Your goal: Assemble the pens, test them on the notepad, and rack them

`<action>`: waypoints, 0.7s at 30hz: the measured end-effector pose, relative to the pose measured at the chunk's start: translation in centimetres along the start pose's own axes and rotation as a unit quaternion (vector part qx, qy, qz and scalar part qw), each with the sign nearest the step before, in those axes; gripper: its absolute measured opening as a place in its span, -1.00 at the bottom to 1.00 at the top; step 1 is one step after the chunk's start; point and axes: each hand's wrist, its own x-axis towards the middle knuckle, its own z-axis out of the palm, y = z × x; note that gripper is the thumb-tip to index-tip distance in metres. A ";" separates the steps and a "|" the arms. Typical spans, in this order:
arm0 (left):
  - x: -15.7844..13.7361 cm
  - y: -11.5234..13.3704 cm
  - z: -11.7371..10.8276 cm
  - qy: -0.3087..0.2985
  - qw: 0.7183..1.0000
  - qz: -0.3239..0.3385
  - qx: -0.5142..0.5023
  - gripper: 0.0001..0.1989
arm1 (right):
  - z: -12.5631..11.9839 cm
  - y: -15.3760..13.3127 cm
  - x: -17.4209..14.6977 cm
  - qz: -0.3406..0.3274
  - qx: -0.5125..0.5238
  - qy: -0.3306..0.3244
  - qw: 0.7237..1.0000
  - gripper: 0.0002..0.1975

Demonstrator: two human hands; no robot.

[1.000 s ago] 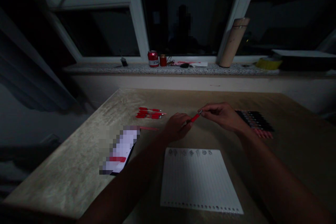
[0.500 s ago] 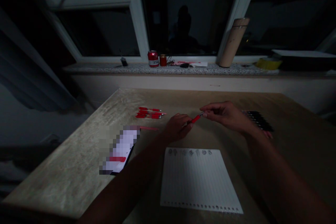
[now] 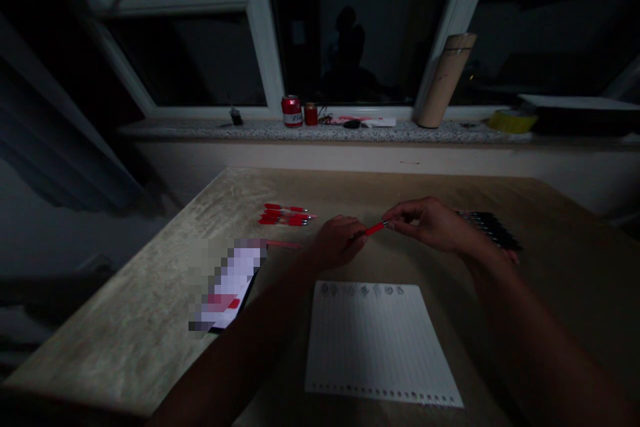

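Note:
Between my hands is a red pen (image 3: 373,229), held above the table beyond the notepad. My left hand (image 3: 341,240) is closed around its lower left part. At the pen's silver tip end, the thumb and fingers of my right hand (image 3: 420,220) pinch together. Nearer to me lies a lined sheet (image 3: 380,347) with torn spiral holes along its near edge and a row of small scribbles along its far edge. Several red pens (image 3: 284,216) lie in a group to the left. Several black pens (image 3: 493,230) are lined up beyond my right wrist.
A phone (image 3: 230,287) with a lit, blurred screen lies left of my left forearm, with a thin reddish stick (image 3: 284,245) near its top. On the windowsill stand a red can (image 3: 292,111), a small red jar (image 3: 311,114), a tall wooden-looking flask (image 3: 447,81) and yellow tape (image 3: 513,122).
My right hand has shifted very slightly at the pen's tip end, its fingers a little more curled. My left hand keeps its hold, and the pen lies a little flatter.

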 end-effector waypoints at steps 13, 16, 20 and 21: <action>0.2 0.7 -0.3 0.009 1.000 -0.006 0.023 -0.66 | 0.2 0.2 0.2 0.013 -0.009 0.017 1.000 -0.68; 0.2 0.7 -0.3 0.011 1.000 -0.002 0.021 -0.66 | 0.3 0.4 0.2 0.010 -0.020 0.013 1.000 -0.64; 0.1 0.7 -0.3 0.011 1.000 0.009 0.027 -0.67 | 0.8 0.5 0.4 0.007 -0.043 0.004 0.999 -0.56; 0.1 0.7 -0.2 0.010 0.999 0.010 0.030 -0.67 | 0.9 0.5 0.4 0.013 -0.046 0.002 0.999 -0.53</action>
